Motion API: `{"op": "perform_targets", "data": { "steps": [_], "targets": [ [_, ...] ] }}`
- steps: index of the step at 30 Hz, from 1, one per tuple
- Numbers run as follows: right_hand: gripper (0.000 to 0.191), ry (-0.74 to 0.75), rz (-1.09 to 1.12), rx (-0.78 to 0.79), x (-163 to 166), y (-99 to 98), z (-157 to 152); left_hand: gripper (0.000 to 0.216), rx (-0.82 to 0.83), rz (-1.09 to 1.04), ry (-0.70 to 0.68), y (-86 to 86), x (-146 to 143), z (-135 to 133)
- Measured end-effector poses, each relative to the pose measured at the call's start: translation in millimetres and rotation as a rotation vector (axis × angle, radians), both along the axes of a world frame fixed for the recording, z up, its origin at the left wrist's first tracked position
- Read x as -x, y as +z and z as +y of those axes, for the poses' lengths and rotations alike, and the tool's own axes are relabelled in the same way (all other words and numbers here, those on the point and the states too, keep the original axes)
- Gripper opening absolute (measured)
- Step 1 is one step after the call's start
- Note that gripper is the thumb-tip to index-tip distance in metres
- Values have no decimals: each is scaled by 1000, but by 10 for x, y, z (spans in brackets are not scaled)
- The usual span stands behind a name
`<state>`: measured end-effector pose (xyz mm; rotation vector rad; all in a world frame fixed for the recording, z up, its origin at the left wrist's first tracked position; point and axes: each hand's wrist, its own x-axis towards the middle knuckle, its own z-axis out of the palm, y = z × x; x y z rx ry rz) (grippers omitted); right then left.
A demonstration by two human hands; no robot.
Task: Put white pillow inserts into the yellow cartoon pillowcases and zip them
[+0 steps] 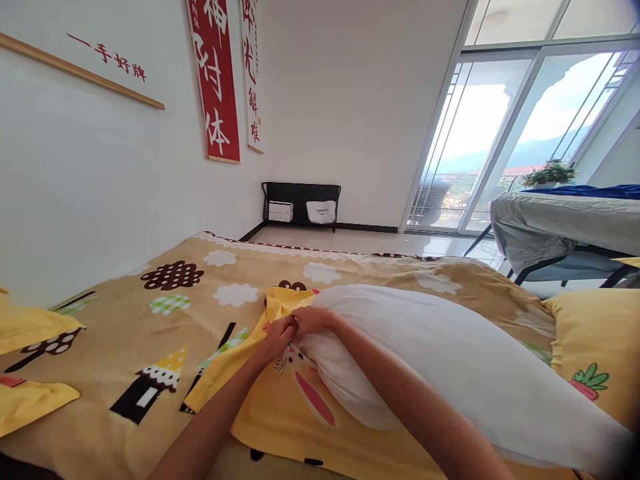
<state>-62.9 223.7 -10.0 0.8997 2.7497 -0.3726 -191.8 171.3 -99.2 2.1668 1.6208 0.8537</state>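
Observation:
A plump white pillow (pixel 425 340) lies on the bed, partly on top of a yellow pillowcase (pixel 270 407) with a rabbit face and long pink-lined ears. My left hand (pixel 279 339) is closed on the pillowcase fabric near the pillow's left end. Right against it, my right hand (pixel 316 320) is closed round the pillow's corner, its fingertips partly hidden. The two hands meet just above the rabbit's face. Yellow cloth bunches up beyond my hands, and the pillow's bulk lies under and beside my right forearm.
The bed has a tan cover (pixel 200 353) printed with clouds and houses. A yellow pillow (pixel 600 347) with a radish print lies at right, more yellow fabric (pixel 35 327) at left. Beyond stand a black rack (pixel 300 193), a cloth-covered table (pixel 560 213) and glass doors (pixel 480 133).

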Motion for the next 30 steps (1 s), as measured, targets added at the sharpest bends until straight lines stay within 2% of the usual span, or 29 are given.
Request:
{"op": "perform_targets", "data": {
  "steps": [3,4,6,7,9,12,14,17,21,25,27,30],
  "targets": [
    [56,3,200,-12,-318,550,157,33,-3,18,-5,-25,-35,13],
    [57,-25,237,-26,-474,680,211,34,2,40,-14,-18,-41,14],
    [71,-124,169,-64,-794,752,282,33,14,103,-31,13,-50,17],
    [82,-172,81,-72,-931,682,289,32,20,145,-34,32,-55,22],
    [92,-206,-55,-58,-1104,367,229,29,32,250,-43,72,-72,51],
    [85,-97,-48,-125,-1090,-213,21,22,65,425,-82,118,-107,156],
    [80,-47,-6,-207,-979,-429,-104,11,95,528,-113,135,-125,258],
    [73,-46,-10,-197,-844,-426,-163,9,109,643,-107,150,-155,410],
    [66,-41,-69,-121,-821,-322,-102,28,57,712,-28,149,-290,573],
    [56,-7,-100,-123,-795,-455,-99,36,28,706,2,108,-470,701],
    [58,0,-103,-101,-772,-465,-89,40,28,697,28,69,-504,708],
    [64,-11,-78,16,-788,-238,80,43,51,696,76,12,-474,595]
  ]
}}
